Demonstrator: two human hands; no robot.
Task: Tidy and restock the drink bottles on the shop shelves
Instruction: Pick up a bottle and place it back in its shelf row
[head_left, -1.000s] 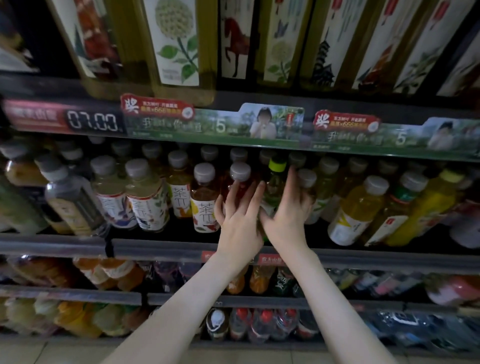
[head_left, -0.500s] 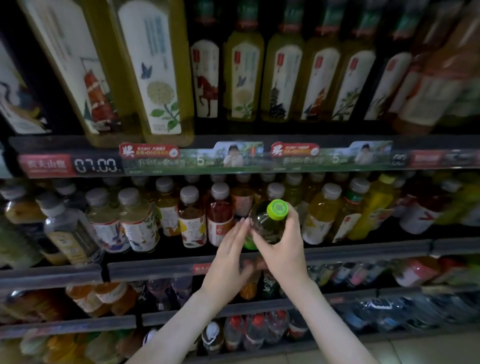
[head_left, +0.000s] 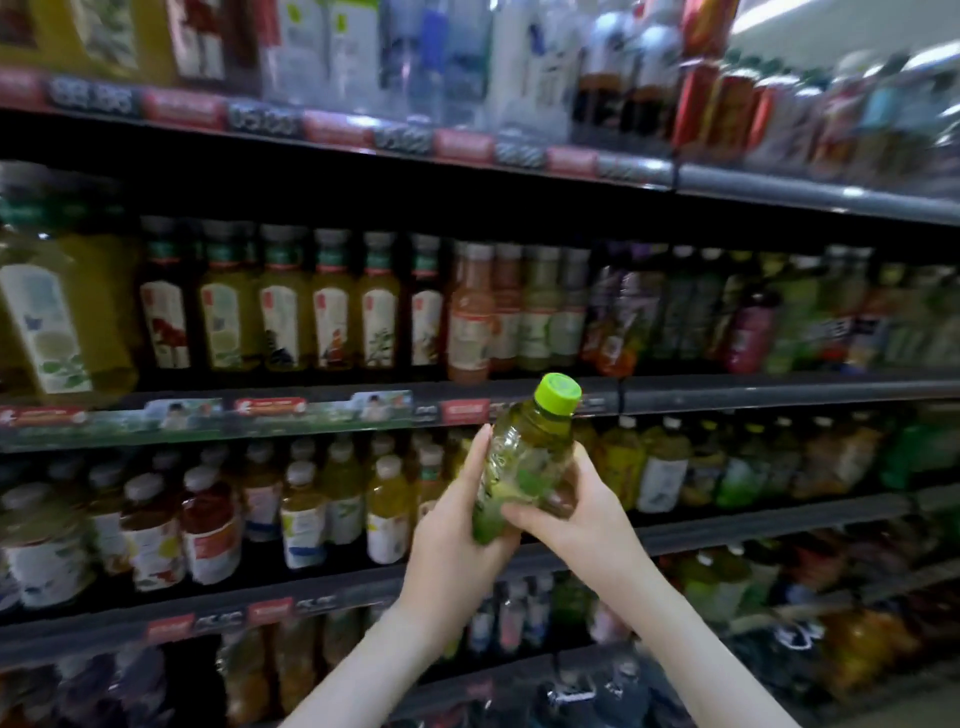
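Though tilted, green-capped bottle (head_left: 525, 462) of greenish drink (head_left: 514, 486) between left hand (head_left: 453, 545), right hand (head_left: 584, 514)

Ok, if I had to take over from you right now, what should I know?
Left hand: holds the lower side of the clear plastic bottle with a lime-green cap.
Right hand: grips its other side, thumb across the front.
Bottle: tilted, in the air before the dark metal shelf of small white-capped bottles.
Done: one bottle in hand.
Left: set it in a row; which row is too blurred to tell.
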